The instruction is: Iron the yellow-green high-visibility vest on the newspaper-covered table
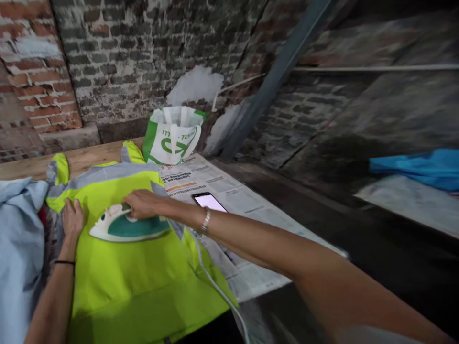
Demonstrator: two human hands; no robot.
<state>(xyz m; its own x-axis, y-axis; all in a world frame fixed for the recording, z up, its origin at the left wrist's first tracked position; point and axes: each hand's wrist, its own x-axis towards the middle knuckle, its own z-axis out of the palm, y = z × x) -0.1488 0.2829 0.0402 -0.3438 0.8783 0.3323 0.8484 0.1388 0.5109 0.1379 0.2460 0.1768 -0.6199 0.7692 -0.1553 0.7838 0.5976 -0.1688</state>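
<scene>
Centrally, the fingers of the right hand point(142, 204) grasp a white-and-teal plastic iron point(138, 229) upon a fluorescent-yellow, grey-banded garment point(122, 272) reaching the near edge of the bench point(91, 154). The left hand point(72, 219), released, rests alongside.

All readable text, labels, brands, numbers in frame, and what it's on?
"m… Tom…": green lettering on the white-and-green bag; middle behind a handle, ending unclear.
Newspaper: printed headlines and columns, too small and blurred to read.
Phone: screen lit, nothing legible.
Iron: no readable brand or label.
</scene>
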